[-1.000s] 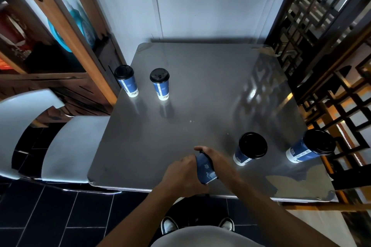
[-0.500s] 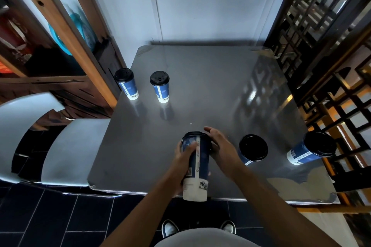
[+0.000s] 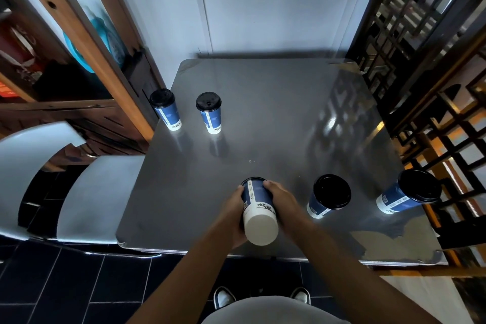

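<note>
A blue and white paper cup (image 3: 256, 205) with a black lid is tipped over above the near edge of the metal table (image 3: 263, 113). Its white base points toward me and its lid end points away. My left hand (image 3: 232, 214) grips its left side and my right hand (image 3: 281, 201) grips its right side. Two more lidded cups stand upright at the near right: one cup (image 3: 328, 198) close to my right hand, and one cup (image 3: 409, 193) by the right edge. Another two cups stand at the far left, a cup (image 3: 165, 108) at the edge and a cup (image 3: 209, 112) beside it.
A white chair (image 3: 86, 192) stands against the table's left side. A wooden shelf frame (image 3: 86, 42) rises at the far left. A dark lattice screen (image 3: 426, 60) lines the right side. The white wall (image 3: 263, 2) is behind the table. My shoes (image 3: 223, 297) show on dark floor tiles.
The cup in my hands has tipped further, so its white base now faces me. Both hands stayed on it near the table's front edge.
</note>
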{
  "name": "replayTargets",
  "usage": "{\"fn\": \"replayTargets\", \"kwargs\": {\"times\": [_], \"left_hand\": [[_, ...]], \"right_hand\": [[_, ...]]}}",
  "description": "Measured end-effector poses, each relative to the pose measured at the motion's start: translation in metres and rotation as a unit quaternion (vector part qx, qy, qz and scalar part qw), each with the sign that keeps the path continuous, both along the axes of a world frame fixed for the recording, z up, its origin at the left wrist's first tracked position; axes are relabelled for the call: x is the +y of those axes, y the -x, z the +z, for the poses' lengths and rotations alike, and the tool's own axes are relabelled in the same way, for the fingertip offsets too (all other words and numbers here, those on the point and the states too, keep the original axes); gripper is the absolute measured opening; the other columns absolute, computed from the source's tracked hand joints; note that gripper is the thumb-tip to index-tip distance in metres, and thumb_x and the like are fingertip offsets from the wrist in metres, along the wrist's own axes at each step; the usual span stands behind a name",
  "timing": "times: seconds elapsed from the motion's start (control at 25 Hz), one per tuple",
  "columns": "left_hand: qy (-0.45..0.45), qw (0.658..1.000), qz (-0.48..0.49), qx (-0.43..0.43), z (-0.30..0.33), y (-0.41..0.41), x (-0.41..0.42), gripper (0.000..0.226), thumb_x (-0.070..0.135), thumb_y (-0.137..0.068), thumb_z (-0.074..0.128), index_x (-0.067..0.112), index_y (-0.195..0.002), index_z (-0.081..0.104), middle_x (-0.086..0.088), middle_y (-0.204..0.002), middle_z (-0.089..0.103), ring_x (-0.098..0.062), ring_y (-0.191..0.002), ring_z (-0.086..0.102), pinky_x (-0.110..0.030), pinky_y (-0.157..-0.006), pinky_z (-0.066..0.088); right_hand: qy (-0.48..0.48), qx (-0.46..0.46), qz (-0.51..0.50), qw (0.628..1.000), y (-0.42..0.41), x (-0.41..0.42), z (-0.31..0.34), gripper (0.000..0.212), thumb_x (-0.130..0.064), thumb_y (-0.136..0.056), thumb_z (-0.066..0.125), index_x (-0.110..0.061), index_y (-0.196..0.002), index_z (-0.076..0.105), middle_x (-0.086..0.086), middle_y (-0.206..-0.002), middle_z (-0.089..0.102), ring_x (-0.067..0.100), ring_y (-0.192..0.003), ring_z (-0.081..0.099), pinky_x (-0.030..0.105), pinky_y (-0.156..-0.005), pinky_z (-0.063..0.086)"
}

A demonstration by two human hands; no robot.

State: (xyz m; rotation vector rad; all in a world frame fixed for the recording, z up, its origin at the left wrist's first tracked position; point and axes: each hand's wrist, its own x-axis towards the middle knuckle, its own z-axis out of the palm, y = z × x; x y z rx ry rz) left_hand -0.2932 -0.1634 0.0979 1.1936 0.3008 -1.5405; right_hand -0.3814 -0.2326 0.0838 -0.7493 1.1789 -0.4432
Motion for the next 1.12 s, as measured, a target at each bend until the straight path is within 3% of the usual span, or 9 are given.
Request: {"fn": "replayTargets", "kwargs": {"times": [0.16,0.32,0.36,0.44,0.52,0.6,0.68,0.84,1.12], "left_hand": [[-0.008,1.000,-0.007,0.005,-0.002,0.001,-0.004,0.063,0.052,-0.104,0.037,0.003,-0.140,0.052,-0.022,-0.095,0.068,-0.033,-0.073,0.066,-0.046,-0.072,0.053],[-0.035,0.997,-0.065,0.012,-0.013,-0.007,-0.003,0.072,0.067,-0.096,0.043,0.009,-0.137,0.058,-0.020,-0.109,0.069,-0.036,-0.087,0.067,-0.053,-0.092,0.051],[-0.058,0.991,-0.114,-0.030,-0.013,-0.010,-0.002,0.078,0.076,-0.090,0.043,0.012,-0.129,0.064,-0.016,-0.106,0.073,-0.035,-0.088,0.070,-0.054,-0.090,0.055],[-0.100,0.953,-0.218,-0.185,-0.017,-0.014,0.001,0.083,0.088,-0.078,0.040,0.021,-0.114,0.070,-0.010,-0.093,0.079,-0.029,-0.077,0.077,-0.047,-0.066,0.062],[-0.072,0.930,-0.204,-0.298,-0.020,-0.014,-0.002,0.068,0.079,-0.083,0.042,0.025,-0.118,0.063,-0.016,-0.099,0.078,-0.032,-0.077,0.077,-0.050,-0.060,0.062],[0.001,0.951,-0.135,-0.277,-0.021,-0.007,-0.010,0.047,0.053,-0.098,0.048,0.019,-0.129,0.056,-0.025,-0.114,0.070,-0.038,-0.084,0.071,-0.058,-0.074,0.058],[0.016,0.965,-0.090,-0.246,-0.019,-0.004,-0.015,0.040,0.040,-0.102,0.048,0.016,-0.133,0.054,-0.022,-0.114,0.066,-0.034,-0.084,0.067,-0.050,-0.070,0.056],[-0.014,0.970,-0.089,-0.225,-0.015,-0.003,-0.015,0.047,0.048,-0.098,0.043,0.013,-0.125,0.058,-0.017,-0.095,0.065,-0.036,-0.079,0.066,-0.027,-0.045,0.048],[-0.024,0.967,-0.110,-0.228,-0.009,-0.007,-0.016,0.049,0.055,-0.097,0.040,0.014,-0.113,0.062,-0.013,-0.079,0.065,-0.031,-0.065,0.064,-0.023,-0.044,0.043]], "right_hand": [[-0.014,-0.029,-0.033,0.999,-0.001,0.001,0.004,0.019,-0.017,-0.100,0.053,-0.005,-0.114,0.059,0.021,-0.110,0.061,0.035,-0.093,0.061,0.052,-0.092,0.052],[-0.004,-0.023,-0.044,0.999,0.000,-0.001,0.007,0.015,-0.016,-0.099,0.055,-0.005,-0.107,0.061,0.019,-0.102,0.062,0.032,-0.085,0.061,0.049,-0.085,0.054],[-0.007,-0.025,-0.050,0.998,0.001,-0.002,0.007,0.013,-0.016,-0.099,0.055,-0.005,-0.105,0.061,0.019,-0.102,0.062,0.032,-0.086,0.061,0.048,-0.086,0.054],[-0.006,-0.011,-0.037,0.999,0.002,-0.005,0.006,0.011,-0.016,-0.099,0.055,-0.006,-0.102,0.060,0.024,-0.111,0.062,0.034,-0.095,0.059,0.055,-0.098,0.051],[-0.007,-0.001,-0.015,1.000,0.003,-0.008,0.005,0.012,-0.018,-0.099,0.055,-0.008,-0.102,0.060,0.028,-0.120,0.062,0.036,-0.098,0.059,0.059,-0.103,0.048],[-0.029,-0.004,-0.022,0.999,0.004,-0.008,0.006,0.018,-0.022,-0.099,0.055,-0.006,-0.102,0.061,0.027,-0.113,0.066,0.035,-0.089,0.063,0.056,-0.094,0.054],[-0.054,-0.014,-0.049,0.997,0.007,-0.007,0.007,0.026,-0.027,-0.100,0.056,-0.003,-0.101,0.065,0.020,-0.093,0.070,0.030,-0.072,0.066,0.043,-0.073,0.058],[-0.063,-0.047,-0.080,0.994,0.012,-0.002,0.010,0.035,-0.032,-0.100,0.056,-0.001,-0.113,0.067,0.017,-0.090,0.070,0.023,-0.062,0.069,0.028,-0.050,0.056],[-0.068,-0.064,-0.084,0.992,0.007,-0.001,0.015,0.036,-0.032,-0.100,0.056,0.000,-0.111,0.065,0.017,-0.088,0.070,0.025,-0.066,0.068,0.026,-0.046,0.054]]}}
